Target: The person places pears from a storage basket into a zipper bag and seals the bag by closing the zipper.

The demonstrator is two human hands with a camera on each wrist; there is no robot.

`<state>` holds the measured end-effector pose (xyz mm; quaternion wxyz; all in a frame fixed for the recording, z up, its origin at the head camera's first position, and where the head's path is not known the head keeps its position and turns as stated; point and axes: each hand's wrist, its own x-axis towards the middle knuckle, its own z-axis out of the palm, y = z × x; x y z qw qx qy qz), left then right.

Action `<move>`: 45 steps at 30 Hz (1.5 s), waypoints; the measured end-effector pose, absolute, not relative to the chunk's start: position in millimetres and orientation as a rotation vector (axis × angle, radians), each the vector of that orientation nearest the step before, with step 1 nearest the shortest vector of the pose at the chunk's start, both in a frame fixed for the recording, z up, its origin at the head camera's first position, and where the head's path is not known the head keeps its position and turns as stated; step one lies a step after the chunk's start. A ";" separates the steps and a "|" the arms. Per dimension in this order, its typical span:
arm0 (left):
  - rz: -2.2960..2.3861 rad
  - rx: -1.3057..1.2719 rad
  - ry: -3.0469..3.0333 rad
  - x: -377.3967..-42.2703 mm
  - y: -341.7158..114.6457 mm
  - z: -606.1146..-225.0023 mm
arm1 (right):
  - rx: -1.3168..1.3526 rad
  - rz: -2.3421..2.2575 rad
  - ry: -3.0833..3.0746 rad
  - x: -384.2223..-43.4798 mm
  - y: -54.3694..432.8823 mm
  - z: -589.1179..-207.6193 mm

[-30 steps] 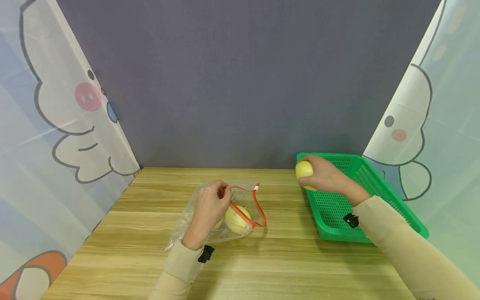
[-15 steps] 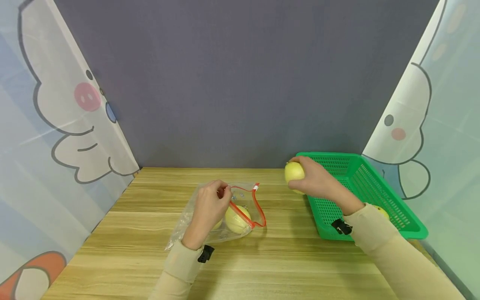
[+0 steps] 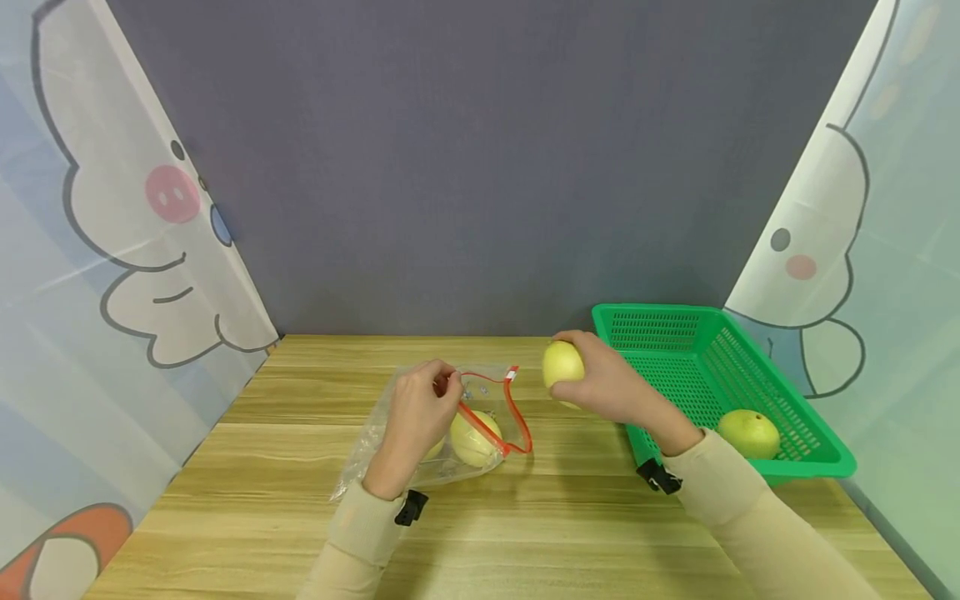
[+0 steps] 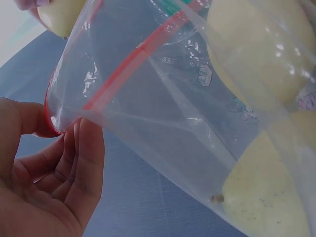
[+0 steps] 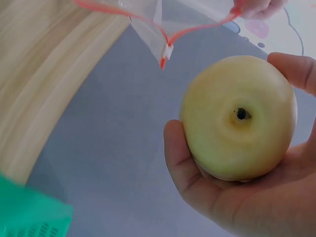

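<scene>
Pear (image 3: 562, 367) is in my right hand (image 3: 603, 379), thumb and fingers curled round it, between basket (image 3: 660, 309) and bag (image 4: 143, 103). My left hand (image 3: 422, 404) pinches the bag near its red zip (image 4: 140, 53); I'd best spread it wide and lower the fruit gently.

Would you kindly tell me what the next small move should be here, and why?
Probably move the right hand leftward, bringing its yellow fruit to the mouth of the clear bag: the red-edged opening gapes toward that hand, the left hand pinches the bag near its rim, and two similar fruits already lie inside.
</scene>
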<state>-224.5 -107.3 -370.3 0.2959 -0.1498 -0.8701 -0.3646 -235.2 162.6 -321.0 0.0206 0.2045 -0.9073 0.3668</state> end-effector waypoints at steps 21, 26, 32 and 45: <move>-0.982 -0.401 -2.310 -223.5 -110.2 -370.1 | 0.700 1.181 -2.855 -238.0 125.8 -366.5; -0.982 -0.397 -2.313 -223.5 -110.6 -369.9 | 0.736 1.202 -2.873 -238.4 117.6 -372.4; -0.991 -0.394 -2.317 -223.9 -110.7 -368.9 | 0.696 1.240 -2.902 -235.2 110.5 -375.3; -0.998 -0.411 -2.313 -224.0 -110.9 -368.2 | 0.716 1.262 -2.918 -235.3 105.0 -374.2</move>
